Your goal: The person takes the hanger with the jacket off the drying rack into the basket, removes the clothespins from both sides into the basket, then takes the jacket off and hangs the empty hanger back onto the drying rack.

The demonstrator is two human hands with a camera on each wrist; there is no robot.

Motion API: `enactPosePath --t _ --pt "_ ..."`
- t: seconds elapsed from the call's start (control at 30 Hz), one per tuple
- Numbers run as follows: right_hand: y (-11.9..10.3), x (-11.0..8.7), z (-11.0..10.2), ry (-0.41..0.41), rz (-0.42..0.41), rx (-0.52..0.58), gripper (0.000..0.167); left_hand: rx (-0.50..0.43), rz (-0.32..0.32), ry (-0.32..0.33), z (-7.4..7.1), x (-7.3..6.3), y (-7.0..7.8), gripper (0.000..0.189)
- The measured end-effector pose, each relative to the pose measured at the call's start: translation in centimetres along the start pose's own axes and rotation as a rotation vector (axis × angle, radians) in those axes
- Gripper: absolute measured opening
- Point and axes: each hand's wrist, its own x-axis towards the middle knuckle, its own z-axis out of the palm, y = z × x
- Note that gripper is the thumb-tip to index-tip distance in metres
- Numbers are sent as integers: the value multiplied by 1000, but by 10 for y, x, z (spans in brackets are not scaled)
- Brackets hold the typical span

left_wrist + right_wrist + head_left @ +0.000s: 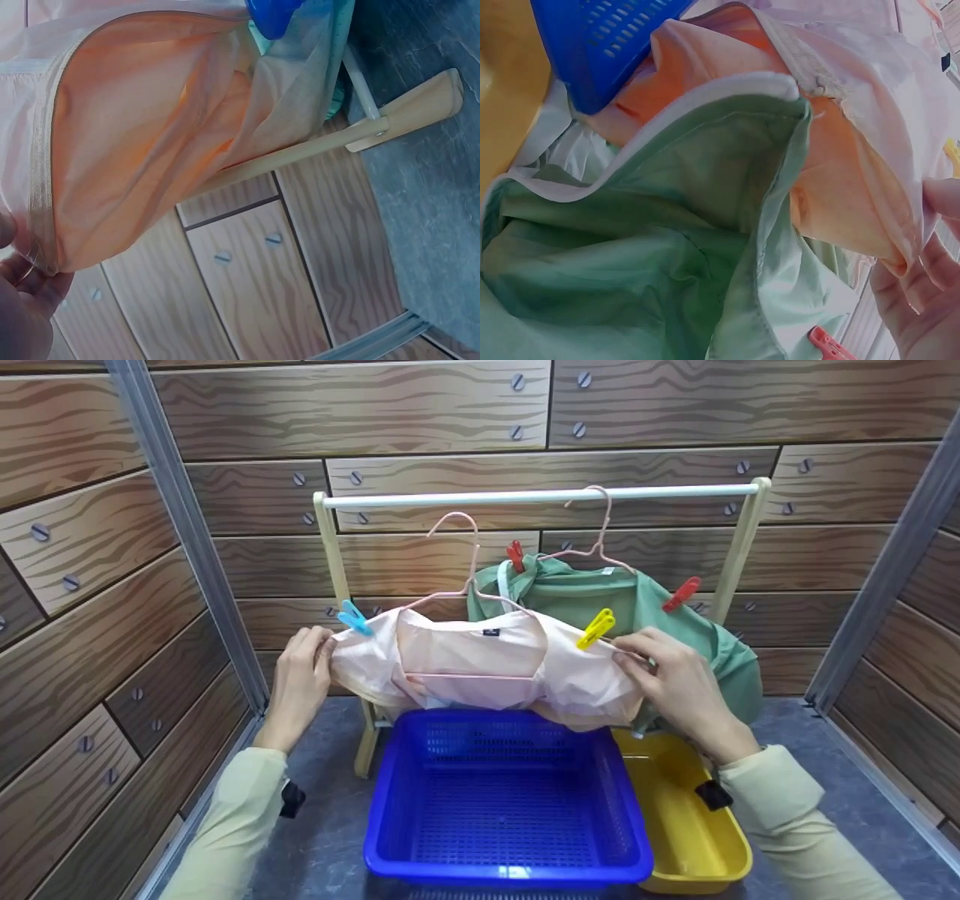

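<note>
A pale pink garment (472, 652) is spread on a pink wire hanger (474, 570), whose hook shows below and in front of the rod. A blue clothespin (355, 618) clips one shoulder and a yellow clothespin (596, 628) the other. My left hand (300, 675) pinches the left sleeve end between thumb and fingers. At the opposite sleeve, my right hand (679, 682) pinches the fabric just outside the yellow clothespin. In the right wrist view, the garment's orange-tinted inner side shows beside my thumb and fingers.
Behind, a green garment (585, 600) with red clothespins (681, 594) hangs from the white rod (525, 498) of a wooden-legged rack (336, 555). A blue perforated basket (510, 870) stands below the pink garment, overlapping a yellow tub (694, 810). Wood-patterned walls enclose the space.
</note>
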Motion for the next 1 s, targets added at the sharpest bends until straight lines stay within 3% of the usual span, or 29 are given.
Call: enactPosePath --t 0.33,0.5,0.8,1.0 --pt "-7 -20 -9 8 -24 55 12 8 69 23 -14 -12 16 4" --pt "-11 -29 -10 10 -6 77 13 15 92 64 -18 -22 23 6" --pt "-19 -55 -5 35 100 116 15 4 13 92 -15 -45 32 4" --pt "-22 -72 3 89 139 184 21 36 29 92 -11 -59 34 4"
